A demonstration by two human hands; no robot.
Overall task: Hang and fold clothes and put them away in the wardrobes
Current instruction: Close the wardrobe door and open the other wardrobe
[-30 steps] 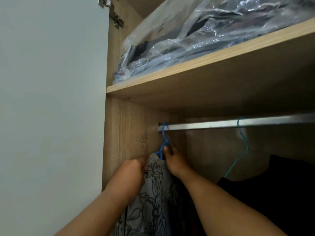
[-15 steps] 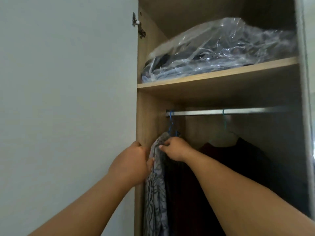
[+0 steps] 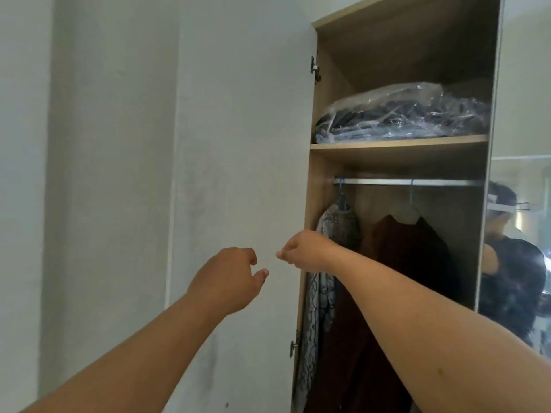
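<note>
The patterned grey garment hangs on a blue hanger at the left end of the wardrobe rail, soft and light by the look of it, best handled by the hanger's neck or shoulders. Left hand and right hand, each grip loosely curled and holding nothing, hover just outside the wardrobe's left edge, garment behind the right hand.

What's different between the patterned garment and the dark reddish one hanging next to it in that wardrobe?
The patterned garment is pale grey with dark swirling print; the dark reddish garment is plain and deep maroon. The patterned garment hangs at the left end of the rail, bunched narrow against the wardrobe's side wall; the dark reddish garment hangs further right and spreads wider. Both hang from the rail on blue hooks, and neither hand touches them.
</note>
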